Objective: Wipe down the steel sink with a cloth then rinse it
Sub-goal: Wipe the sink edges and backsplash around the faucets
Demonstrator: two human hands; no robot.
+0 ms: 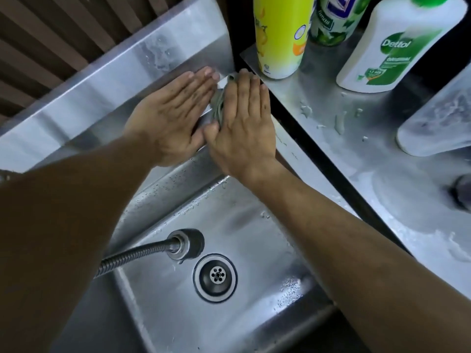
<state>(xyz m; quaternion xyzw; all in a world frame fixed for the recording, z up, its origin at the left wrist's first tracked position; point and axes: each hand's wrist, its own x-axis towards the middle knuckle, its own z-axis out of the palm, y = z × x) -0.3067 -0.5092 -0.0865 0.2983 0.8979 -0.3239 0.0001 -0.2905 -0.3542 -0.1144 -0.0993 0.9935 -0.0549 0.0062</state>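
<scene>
The steel sink (254, 225) fills the lower middle, with a round drain (215, 276) in its wet basin. A grey-green cloth (218, 103) lies on the sink's back ledge near the far right corner. My right hand (242, 123) lies flat on the cloth with its fingers straight, pressing it down. My left hand (173, 115) rests flat beside it on the ledge, its fingers together, touching the cloth's left edge. Most of the cloth is hidden under my hands.
A flexible metal hose with a spray head (183, 244) lies in the basin beside the drain. To the right, a wet steel counter (344, 138) holds a yellow bottle (280, 34), a green bottle (334, 19), a white Dettol bottle (392, 47) and a frosted container (438, 123).
</scene>
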